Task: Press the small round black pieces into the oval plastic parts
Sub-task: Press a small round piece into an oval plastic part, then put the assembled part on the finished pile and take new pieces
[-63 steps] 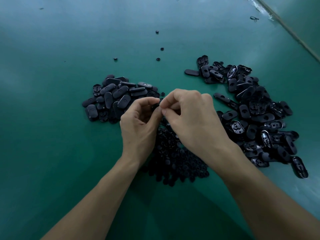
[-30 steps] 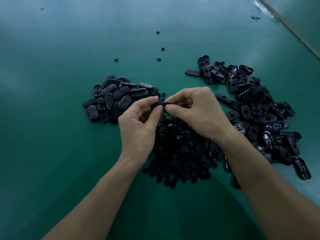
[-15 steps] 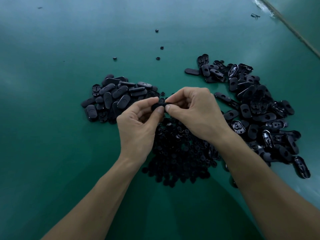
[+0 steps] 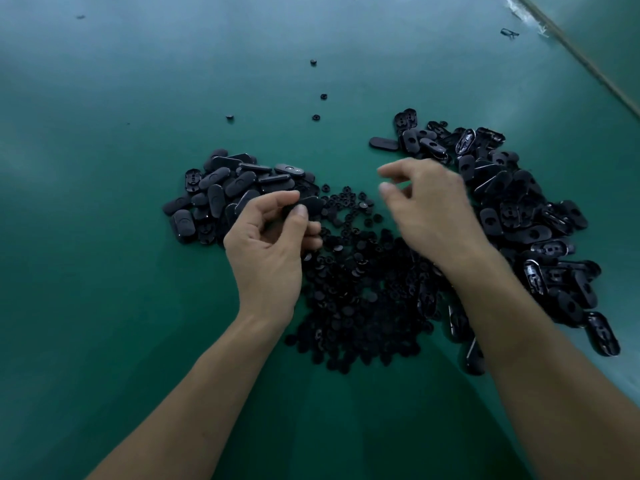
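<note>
My left hand (image 4: pixel 270 247) pinches one black oval plastic part (image 4: pixel 310 204) between thumb and fingers, just right of the left pile of oval parts (image 4: pixel 225 192). My right hand (image 4: pixel 433 209) hovers apart from it, blurred, fingers loosely curled and holding nothing, next to the right pile of oval parts (image 4: pixel 519 220). A heap of small round black pieces (image 4: pixel 360 289) lies between and below my hands.
Several stray round pieces (image 4: pixel 323 96) lie farther back on the green table (image 4: pixel 104 306). The table's edge (image 4: pixel 588 64) runs diagonally at the top right, with a small black scrap (image 4: pixel 509 32) near it.
My hands were joined on one oval part; now the right hand has let go and moved right, while the left hand keeps the part and has shifted slightly left.
</note>
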Demonstrator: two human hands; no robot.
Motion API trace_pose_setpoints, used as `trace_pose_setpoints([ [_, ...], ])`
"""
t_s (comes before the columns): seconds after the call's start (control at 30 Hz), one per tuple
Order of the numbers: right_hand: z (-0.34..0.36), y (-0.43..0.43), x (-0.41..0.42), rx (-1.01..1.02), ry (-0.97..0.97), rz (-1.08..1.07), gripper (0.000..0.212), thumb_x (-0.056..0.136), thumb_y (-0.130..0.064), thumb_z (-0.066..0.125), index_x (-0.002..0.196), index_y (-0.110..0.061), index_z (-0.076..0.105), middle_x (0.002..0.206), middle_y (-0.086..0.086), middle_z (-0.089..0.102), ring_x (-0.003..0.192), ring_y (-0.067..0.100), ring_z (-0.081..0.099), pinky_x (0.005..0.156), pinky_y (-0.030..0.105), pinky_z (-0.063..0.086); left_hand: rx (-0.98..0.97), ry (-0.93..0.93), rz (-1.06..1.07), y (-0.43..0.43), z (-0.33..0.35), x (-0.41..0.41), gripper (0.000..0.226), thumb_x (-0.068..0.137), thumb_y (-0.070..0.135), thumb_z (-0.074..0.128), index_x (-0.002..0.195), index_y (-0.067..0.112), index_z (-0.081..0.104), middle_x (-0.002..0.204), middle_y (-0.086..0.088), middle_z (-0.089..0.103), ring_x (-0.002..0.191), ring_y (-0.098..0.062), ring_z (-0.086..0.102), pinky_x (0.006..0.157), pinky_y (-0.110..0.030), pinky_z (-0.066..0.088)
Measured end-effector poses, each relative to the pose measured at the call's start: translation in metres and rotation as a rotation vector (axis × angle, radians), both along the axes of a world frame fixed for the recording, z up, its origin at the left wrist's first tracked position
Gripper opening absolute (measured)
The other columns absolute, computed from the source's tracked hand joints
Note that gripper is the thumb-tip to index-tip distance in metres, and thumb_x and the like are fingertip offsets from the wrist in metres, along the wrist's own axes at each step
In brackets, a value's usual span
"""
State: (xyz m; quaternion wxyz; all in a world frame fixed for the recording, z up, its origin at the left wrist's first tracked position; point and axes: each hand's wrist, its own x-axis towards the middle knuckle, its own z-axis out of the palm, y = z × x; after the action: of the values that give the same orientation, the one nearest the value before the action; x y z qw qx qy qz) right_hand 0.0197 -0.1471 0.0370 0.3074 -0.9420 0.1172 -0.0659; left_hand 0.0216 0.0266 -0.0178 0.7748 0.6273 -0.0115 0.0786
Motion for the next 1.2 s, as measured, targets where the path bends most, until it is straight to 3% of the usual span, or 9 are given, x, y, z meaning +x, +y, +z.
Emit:
trace_pose_setpoints([
  [0.13, -0.004, -0.034, 0.003, -0.373, 0.194, -0.249, 0.039, 0.103, -0.026, 0.050, 0.138, -0.012, 0.056, 0.141, 0.018, 0.048, 0.130, 0.036, 0.040, 0.108, 0.047, 0.035, -0.123, 0.048, 0.053, 0.000, 0.002, 0.003, 0.021, 0.100, -0.005, 0.055, 0.107, 0.011, 0.065, 0.087, 0.006, 0.071, 0.084, -0.015, 0.072, 0.074, -0.024, 0.058],
  [0.23, -0.009, -0.046, 0.003, -0.434, 0.297, -0.315, 0.034, 0.102, -0.030, 0.050, 0.126, -0.008, 0.064, 0.134, 0.020, 0.049, 0.127, 0.041, 0.039, 0.103, 0.049, 0.036, -0.192, 0.097, 0.087, -0.002, 0.003, 0.005, 0.029, 0.100, -0.007, 0.054, 0.123, 0.009, 0.057, 0.096, 0.004, 0.072, 0.100, -0.014, 0.072, 0.079, -0.023, 0.058],
  [0.43, -0.013, -0.050, 0.003, -0.379, 0.177, -0.324, 0.024, 0.096, -0.028, 0.066, 0.117, -0.018, 0.071, 0.123, 0.017, 0.059, 0.120, 0.040, 0.046, 0.096, 0.049, 0.043, -0.157, 0.120, 0.101, -0.002, 0.003, 0.006, 0.060, 0.098, -0.011, 0.051, 0.152, 0.006, 0.030, 0.113, 0.020, 0.070, 0.118, -0.006, 0.064, 0.085, -0.022, 0.057],
  [0.57, -0.017, -0.048, 0.002, -0.245, 0.019, -0.271, 0.012, 0.093, -0.018, 0.069, 0.105, -0.020, 0.071, 0.111, 0.009, 0.068, 0.110, 0.031, 0.058, 0.095, 0.043, 0.048, -0.106, 0.125, 0.095, -0.001, 0.003, 0.006, 0.077, 0.097, -0.012, 0.052, 0.160, 0.014, 0.015, 0.152, 0.012, 0.026, 0.126, -0.004, 0.058, 0.085, -0.023, 0.057],
  [0.67, -0.014, -0.040, 0.001, 0.055, -0.065, -0.203, 0.011, 0.093, -0.018, 0.070, 0.100, -0.026, 0.069, 0.090, -0.008, 0.069, 0.081, 0.006, 0.063, 0.075, 0.012, 0.050, -0.069, 0.100, 0.078, 0.000, 0.004, 0.006, 0.082, 0.096, -0.013, 0.053, 0.161, 0.019, 0.014, 0.163, 0.013, 0.016, 0.127, -0.002, 0.057, 0.085, -0.025, 0.058],
  [0.73, -0.013, -0.033, 0.001, 0.186, -0.103, -0.137, 0.015, 0.093, -0.018, 0.070, 0.103, -0.028, 0.071, 0.087, -0.013, 0.067, 0.076, -0.002, 0.062, 0.065, 0.001, 0.043, -0.056, 0.071, 0.066, 0.000, 0.003, 0.005, 0.081, 0.096, -0.013, 0.054, 0.159, 0.023, 0.020, 0.161, 0.016, 0.017, 0.127, -0.003, 0.057, 0.085, -0.025, 0.059],
  [0.83, -0.010, -0.020, -0.002, 0.346, -0.119, -0.017, 0.025, 0.094, -0.011, 0.068, 0.113, -0.027, 0.073, 0.096, -0.010, 0.071, 0.083, 0.003, 0.067, 0.076, 0.013, 0.052, -0.062, 0.026, 0.045, 0.000, 0.002, 0.004, 0.064, 0.095, -0.010, 0.057, 0.143, 0.031, 0.043, 0.151, 0.016, 0.036, 0.118, -0.008, 0.063, 0.083, -0.026, 0.058],
  [1.0, -0.007, 0.005, -0.008, 0.676, 0.006, 0.236, 0.031, 0.093, 0.001, 0.065, 0.110, -0.025, 0.068, 0.089, -0.002, 0.076, 0.083, 0.006, 0.071, 0.084, 0.021, 0.055, 0.045, -0.029, -0.015, 0.000, 0.000, 0.002, 0.023, 0.095, 0.009, 0.067, 0.117, 0.016, 0.067, 0.098, 0.008, 0.070, 0.083, -0.006, 0.068, 0.075, -0.029, 0.059],
  [1.2, -0.008, 0.021, -0.010, 0.774, 0.020, 0.312, 0.017, 0.091, 0.000, 0.068, 0.098, -0.016, 0.065, 0.082, 0.000, 0.076, 0.076, 0.008, 0.071, 0.071, 0.018, 0.053, 0.096, -0.034, -0.087, 0.000, 0.000, -0.001, 0.013, 0.092, 0.016, 0.072, 0.102, 0.023, 0.076, 0.092, 0.001, 0.077, 0.087, -0.018, 0.073, 0.083, -0.038, 0.061],
])
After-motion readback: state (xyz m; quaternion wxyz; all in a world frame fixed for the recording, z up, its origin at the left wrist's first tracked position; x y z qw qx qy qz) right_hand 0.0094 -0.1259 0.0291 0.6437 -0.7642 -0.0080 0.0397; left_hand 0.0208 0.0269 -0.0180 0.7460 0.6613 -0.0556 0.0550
